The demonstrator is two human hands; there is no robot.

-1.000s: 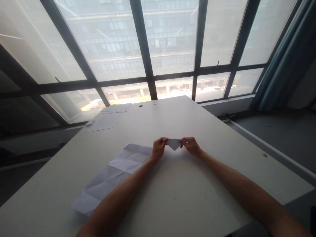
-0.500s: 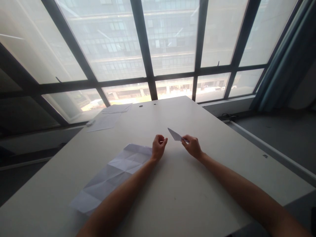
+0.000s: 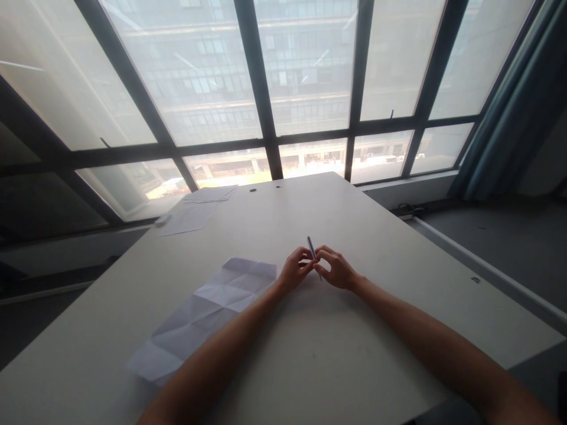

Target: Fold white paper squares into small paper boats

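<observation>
A small piece of folded paper (image 3: 311, 245) stands almost edge-on between my hands, so it looks like a thin strip with its tip pointing away from me. My left hand (image 3: 296, 269) pinches it from the left with thumb and fingertips. From the other side my right hand (image 3: 336, 269) grips it too, thumb and fingers curved into a ring. Both are just above the white table (image 3: 354, 348). Left of my left forearm lies a larger creased sheet of paper (image 3: 212, 301), partly covered by that arm.
At the table's far left lie several flat paper sheets (image 3: 188, 218), with a small white object (image 3: 162, 220) at their edge. Two small dark round spots, one a disc (image 3: 253, 190), sit near the far edge. Tall windows (image 3: 305, 71) stand behind; a blue curtain (image 3: 500, 106) hangs right.
My left hand has moved right and taken hold of the folded paper. The paper has turned from showing its flat pointed face to nearly edge-on, and my right hand has shifted slightly.
</observation>
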